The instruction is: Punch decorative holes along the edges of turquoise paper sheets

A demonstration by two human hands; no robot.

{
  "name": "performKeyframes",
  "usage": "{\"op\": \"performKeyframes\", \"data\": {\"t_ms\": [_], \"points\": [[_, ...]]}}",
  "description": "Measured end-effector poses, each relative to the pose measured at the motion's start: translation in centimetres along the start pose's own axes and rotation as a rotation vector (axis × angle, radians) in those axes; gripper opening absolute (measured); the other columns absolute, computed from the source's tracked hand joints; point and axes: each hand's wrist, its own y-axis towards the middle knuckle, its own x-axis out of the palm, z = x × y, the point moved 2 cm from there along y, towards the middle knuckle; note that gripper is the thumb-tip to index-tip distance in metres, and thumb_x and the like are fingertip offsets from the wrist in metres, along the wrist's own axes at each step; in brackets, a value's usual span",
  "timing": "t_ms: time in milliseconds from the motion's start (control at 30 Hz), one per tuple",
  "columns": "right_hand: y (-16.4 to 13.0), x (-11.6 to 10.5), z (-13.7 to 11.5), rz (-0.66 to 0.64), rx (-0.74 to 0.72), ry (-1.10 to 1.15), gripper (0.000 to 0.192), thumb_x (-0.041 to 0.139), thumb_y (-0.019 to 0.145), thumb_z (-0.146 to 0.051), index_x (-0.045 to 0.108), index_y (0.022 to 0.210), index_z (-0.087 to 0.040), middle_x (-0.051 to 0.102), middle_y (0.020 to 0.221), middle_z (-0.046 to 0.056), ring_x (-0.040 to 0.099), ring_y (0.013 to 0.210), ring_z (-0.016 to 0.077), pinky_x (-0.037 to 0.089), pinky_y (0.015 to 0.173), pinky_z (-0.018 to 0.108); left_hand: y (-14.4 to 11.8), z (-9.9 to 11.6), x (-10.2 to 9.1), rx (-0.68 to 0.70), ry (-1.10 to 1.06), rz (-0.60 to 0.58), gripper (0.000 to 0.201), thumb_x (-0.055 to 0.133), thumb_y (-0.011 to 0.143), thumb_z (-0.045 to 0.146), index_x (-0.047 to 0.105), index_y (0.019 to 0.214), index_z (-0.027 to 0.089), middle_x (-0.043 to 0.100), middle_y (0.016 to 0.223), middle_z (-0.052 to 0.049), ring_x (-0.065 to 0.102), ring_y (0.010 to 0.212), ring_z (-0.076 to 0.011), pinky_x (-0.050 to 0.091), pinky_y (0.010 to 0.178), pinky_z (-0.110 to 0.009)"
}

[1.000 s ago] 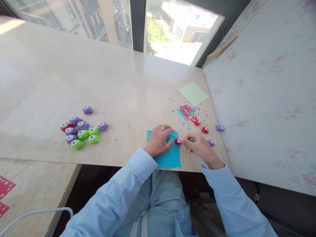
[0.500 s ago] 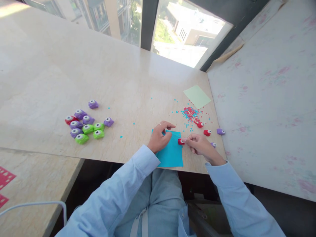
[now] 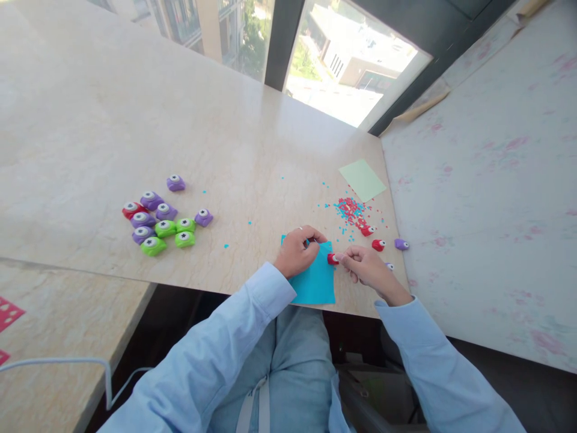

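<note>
Purple punch (image 3: 389, 265) half hidden by hand (image 3: 367, 269)

Left hand (image 3: 297, 251) now curled tighter, fingers pulled in from flat on the blue paper (image 3: 315, 282) to bunched at its far edge, toward 12 o'clock. Right hand (image 3: 366, 267) slid slightly nearer the paper's 3 o'clock edge, red punch (image 3: 332, 258) pinched against that edge.
</note>
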Motion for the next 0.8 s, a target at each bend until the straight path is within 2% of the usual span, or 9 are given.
{"op": "performKeyframes", "data": {"t_ms": [133, 333, 533, 800], "points": [[0.1, 0.1, 0.0, 0.008, -0.015, -0.025, 0.035, 0.06, 0.077, -0.051, 0.051, 0.065, -0.02, 0.059, 0.056, -0.002, 0.052, 0.038, 0.0094, 0.034, 0.04, 0.022, -0.1, 0.0, 0.0, 0.026, -0.001, -0.006, 0.026, 0.048, 0.071, 0.005, 0.07, 0.077, 0.017, 0.07, 0.076, -0.002, 0.057, 0.069, -0.0133, 0.043, 0.067, -0.027], [-0.4, 0.2, -1.0, -0.019, 0.052, -0.049, 0.031, 0.056, 0.082, -0.046, 0.053, 0.067, -0.02, 0.057, 0.047, -0.002, 0.049, 0.036, 0.01, 0.031, 0.037, 0.021, -0.2, 0.0, 0.0, 0.04, 0.003, -0.017, 0.026, 0.048, 0.071, 0.005, 0.07, 0.077, 0.017, 0.07, 0.076, -0.002, 0.058, 0.069, -0.0132, 0.043, 0.066, -0.027], [-0.6, 0.1, -1.6, -0.033, 0.067, -0.037, 0.027, 0.056, 0.083, -0.043, 0.053, 0.068, -0.02, 0.057, 0.048, -0.002, 0.051, 0.039, 0.0106, 0.031, 0.038, 0.02, -0.2, 0.0, 0.0, 0.045, 0.021, -0.022, 0.026, 0.048, 0.071, 0.004, 0.07, 0.077, 0.017, 0.07, 0.076, -0.002, 0.058, 0.069, -0.0134, 0.044, 0.066, -0.027], [0.3, -0.2, -1.6, -0.085, 0.058, -0.195, 0.03, 0.054, 0.087, -0.038, 0.052, 0.062, -0.02, 0.057, 0.051, -0.001, 0.05, 0.04, 0.0098, 0.032, 0.042, 0.022, -0.2, 0.1, 0.0, 0.041, 0.033, -0.032, 0.026, 0.048, 0.071, 0.003, 0.07, 0.077, 0.017, 0.07, 0.077, -0.001, 0.058, 0.07, -0.0137, 0.044, 0.068, -0.028]]}}
